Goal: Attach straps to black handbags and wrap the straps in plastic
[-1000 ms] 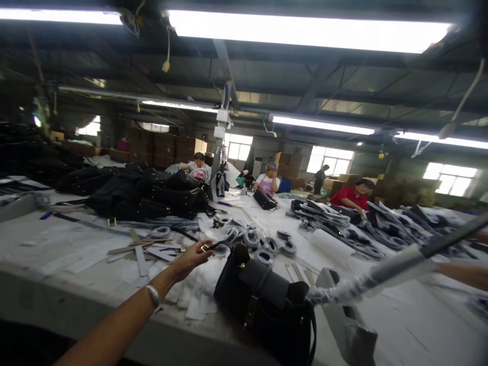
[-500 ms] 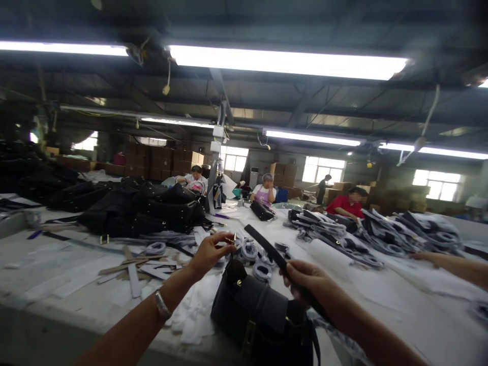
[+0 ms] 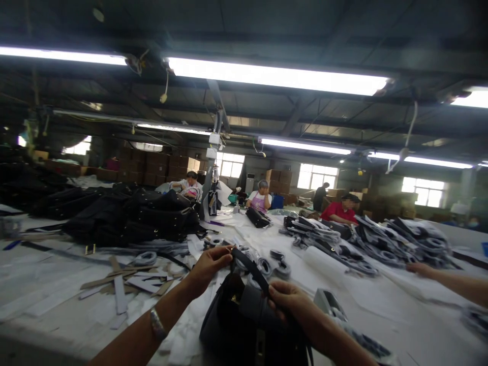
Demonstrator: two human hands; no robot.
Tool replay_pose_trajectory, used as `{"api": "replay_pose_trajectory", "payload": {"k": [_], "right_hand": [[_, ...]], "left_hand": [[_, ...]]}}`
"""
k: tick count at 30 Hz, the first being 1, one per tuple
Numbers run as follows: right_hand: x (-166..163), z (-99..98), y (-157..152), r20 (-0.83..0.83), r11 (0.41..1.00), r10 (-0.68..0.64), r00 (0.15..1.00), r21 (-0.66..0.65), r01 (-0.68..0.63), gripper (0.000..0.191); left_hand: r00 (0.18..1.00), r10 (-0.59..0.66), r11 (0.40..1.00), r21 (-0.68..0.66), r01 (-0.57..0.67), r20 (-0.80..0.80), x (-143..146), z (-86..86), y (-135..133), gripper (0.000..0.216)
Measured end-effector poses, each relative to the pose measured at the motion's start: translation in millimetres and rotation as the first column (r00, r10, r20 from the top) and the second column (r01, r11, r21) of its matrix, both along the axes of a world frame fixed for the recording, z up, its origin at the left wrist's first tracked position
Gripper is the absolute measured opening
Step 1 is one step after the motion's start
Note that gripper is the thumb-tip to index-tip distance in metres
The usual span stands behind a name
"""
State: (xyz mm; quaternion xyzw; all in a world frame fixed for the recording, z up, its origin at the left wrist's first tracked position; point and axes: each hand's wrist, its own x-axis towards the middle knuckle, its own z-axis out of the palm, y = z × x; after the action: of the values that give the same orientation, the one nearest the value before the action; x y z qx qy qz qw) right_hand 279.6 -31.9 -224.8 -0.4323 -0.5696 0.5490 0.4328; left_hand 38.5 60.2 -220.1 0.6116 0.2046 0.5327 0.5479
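Observation:
My left hand [image 3: 209,268] pinches a small gold buckle [image 3: 232,249], mostly hidden by the fingertips. The end of a black strap [image 3: 249,265] meets the buckle there; whether it passes through cannot be seen. Closed around the strap further down is my right hand [image 3: 290,299], so the strap arches between both hands. Below them a black handbag [image 3: 224,323] with gold hardware stands at the table's near edge, its lower part cut off by the frame.
Black bags [image 3: 129,216] are heaped at the left. Cardboard strips [image 3: 114,279] and coiled straps [image 3: 280,262] lie on the white table [image 3: 381,310]. Stacked bag parts [image 3: 404,241] stand at the right, where another person's hand [image 3: 419,269] reaches in. Several people sit across the table.
My right hand has moved left and down, bringing the strap's end to the buckle in my left hand. The left hand has dropped slightly. A grey object has come into view beside the right forearm.

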Motion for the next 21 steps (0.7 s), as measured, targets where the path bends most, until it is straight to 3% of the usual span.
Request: {"api": "replay_pose_trajectory", "payload": {"k": [6,11,14,16,18,21], "right_hand": [[3.9,-0.2,0.2,0.063,0.995,0.089,0.994,-0.052,-0.085,0.043],[-6.5,6.4,2.1,0.033,0.998,0.066,0.997,-0.012,-0.066,0.038],[-22.3,21.5,3.6,-0.01,0.993,-0.034,0.999,0.115,0.034,0.055],[-33.1,32.6,3.6,0.11,0.962,-0.155,0.982,0.243,0.125,0.06],[-42.2,41.5,2.2,0.322,0.891,-0.311,0.894,0.425,0.157,0.061],[-52.6,48.1,-2.3,0.525,0.755,-0.513,0.679,0.652,0.066,0.054]], "left_hand": [[0.993,-0.114,0.993,0.009,0.114,0.017,5.7,-0.2,-5.6,0.054],[0.985,-0.16,0.986,0.04,0.163,-0.066,15.2,6.1,-25.2,0.041],[0.98,-0.155,0.985,0.057,0.163,-0.128,28.2,6.8,-37.9,0.035],[0.982,-0.118,0.988,0.082,0.131,-0.149,36.2,6.7,-43.3,0.032],[0.985,-0.068,0.989,0.119,0.088,-0.159,41.0,6.7,-46.3,0.028],[0.986,0.036,0.979,0.205,-0.001,-0.165,43.5,5.3,-48.3,0.021]]}}
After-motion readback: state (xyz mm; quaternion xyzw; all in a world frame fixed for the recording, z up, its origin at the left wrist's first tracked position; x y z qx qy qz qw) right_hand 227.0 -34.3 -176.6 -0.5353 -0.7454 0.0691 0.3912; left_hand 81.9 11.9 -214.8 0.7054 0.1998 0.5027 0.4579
